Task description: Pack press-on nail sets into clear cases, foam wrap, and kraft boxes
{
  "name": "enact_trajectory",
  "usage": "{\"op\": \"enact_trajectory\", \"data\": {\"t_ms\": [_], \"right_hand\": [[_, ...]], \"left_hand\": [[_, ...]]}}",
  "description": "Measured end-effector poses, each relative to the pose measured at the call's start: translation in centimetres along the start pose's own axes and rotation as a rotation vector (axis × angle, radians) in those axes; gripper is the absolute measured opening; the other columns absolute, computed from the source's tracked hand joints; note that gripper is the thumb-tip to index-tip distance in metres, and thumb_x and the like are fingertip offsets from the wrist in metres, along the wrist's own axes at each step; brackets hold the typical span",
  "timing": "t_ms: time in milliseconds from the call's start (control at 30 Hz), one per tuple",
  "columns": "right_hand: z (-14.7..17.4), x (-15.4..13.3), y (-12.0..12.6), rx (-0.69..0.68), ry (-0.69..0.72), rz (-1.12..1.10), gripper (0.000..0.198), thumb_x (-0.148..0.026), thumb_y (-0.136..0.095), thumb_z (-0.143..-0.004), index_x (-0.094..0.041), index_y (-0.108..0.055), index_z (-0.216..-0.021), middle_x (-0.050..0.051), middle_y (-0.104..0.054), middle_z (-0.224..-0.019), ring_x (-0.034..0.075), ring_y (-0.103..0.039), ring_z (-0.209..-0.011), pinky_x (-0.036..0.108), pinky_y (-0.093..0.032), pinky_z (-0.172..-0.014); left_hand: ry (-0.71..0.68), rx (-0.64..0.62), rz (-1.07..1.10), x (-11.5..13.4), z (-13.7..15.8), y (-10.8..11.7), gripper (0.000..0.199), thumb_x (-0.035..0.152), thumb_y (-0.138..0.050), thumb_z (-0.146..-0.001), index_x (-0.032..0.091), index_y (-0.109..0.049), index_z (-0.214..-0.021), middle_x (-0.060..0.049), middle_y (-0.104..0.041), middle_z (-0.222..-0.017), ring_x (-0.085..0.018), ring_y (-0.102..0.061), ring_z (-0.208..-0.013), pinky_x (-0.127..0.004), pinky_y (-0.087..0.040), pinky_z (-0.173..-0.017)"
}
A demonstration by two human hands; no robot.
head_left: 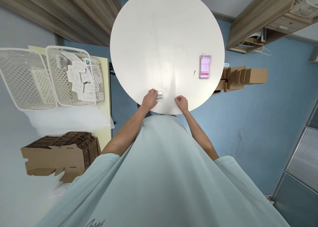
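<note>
A small blister pack [160, 96] of what look like capsules or pills lies at the near edge of the round white table [164, 31]. My left hand [150, 99] grips its left end, the fingertips covering part of it. To the right of the pack and apart from it, my right hand [182, 103] rests low over the table with thumb and fingers pinched together. Whatever is between those fingers, if anything, is too small to make out.
A blurred pink-purple rectangular item [205, 67] and a small dark mark [194, 73] are on the table's right side. At left, a side table [105, 71] bears white baskets [53, 78] and folded cardboard [57, 157]. Cardboard boxes [255, 76] stand at right.
</note>
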State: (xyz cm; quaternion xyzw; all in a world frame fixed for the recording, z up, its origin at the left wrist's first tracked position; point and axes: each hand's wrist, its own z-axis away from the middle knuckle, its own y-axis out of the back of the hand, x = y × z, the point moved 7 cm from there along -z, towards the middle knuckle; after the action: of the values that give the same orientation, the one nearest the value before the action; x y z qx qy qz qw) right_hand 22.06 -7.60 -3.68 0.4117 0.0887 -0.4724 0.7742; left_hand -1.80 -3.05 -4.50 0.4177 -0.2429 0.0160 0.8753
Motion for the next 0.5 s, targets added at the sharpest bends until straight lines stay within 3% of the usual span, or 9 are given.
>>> {"op": "enact_trajectory", "data": {"t_ms": [167,367,500], "right_hand": [[1.9,-3.6,-1.2,-0.042,0.177,0.098,0.012,-0.031,-0.063,-0.104,-0.024,-0.067,-0.096,0.005,-0.081,-0.107,0.022,-0.075,-0.097,0.034,-0.056,-0.086],[3.6,-8.3,-5.6,-0.141,0.405,0.239,0.012,-0.029,-0.060,-0.107,-0.024,-0.067,-0.100,0.006,-0.076,-0.115,0.022,-0.072,-0.099,0.033,-0.053,-0.083],[3.5,-9.6,-8.9,-0.214,0.431,0.314,0.016,-0.032,-0.056,-0.111,-0.023,-0.068,-0.103,0.007,-0.075,-0.116,0.023,-0.070,-0.102,0.035,-0.054,-0.084]], "left_hand": [[0.008,-0.007,-0.036,0.1,-0.1,-0.2,0.068,0.010,-0.066,-0.089,0.017,-0.052,-0.154,-0.023,-0.050,-0.161,-0.041,-0.048,-0.152,-0.054,-0.061,-0.111],[0.059,0.082,0.086,-0.7,0.6,-0.2,0.080,0.016,-0.072,-0.087,0.014,-0.049,-0.163,-0.023,-0.051,-0.166,-0.041,-0.049,-0.153,-0.053,-0.053,-0.121],[0.201,0.203,0.303,-3.0,2.2,0.2,0.059,0.027,-0.060,-0.099,0.017,-0.059,-0.157,-0.018,-0.064,-0.158,-0.034,-0.063,-0.141,-0.048,-0.054,-0.119]]}}
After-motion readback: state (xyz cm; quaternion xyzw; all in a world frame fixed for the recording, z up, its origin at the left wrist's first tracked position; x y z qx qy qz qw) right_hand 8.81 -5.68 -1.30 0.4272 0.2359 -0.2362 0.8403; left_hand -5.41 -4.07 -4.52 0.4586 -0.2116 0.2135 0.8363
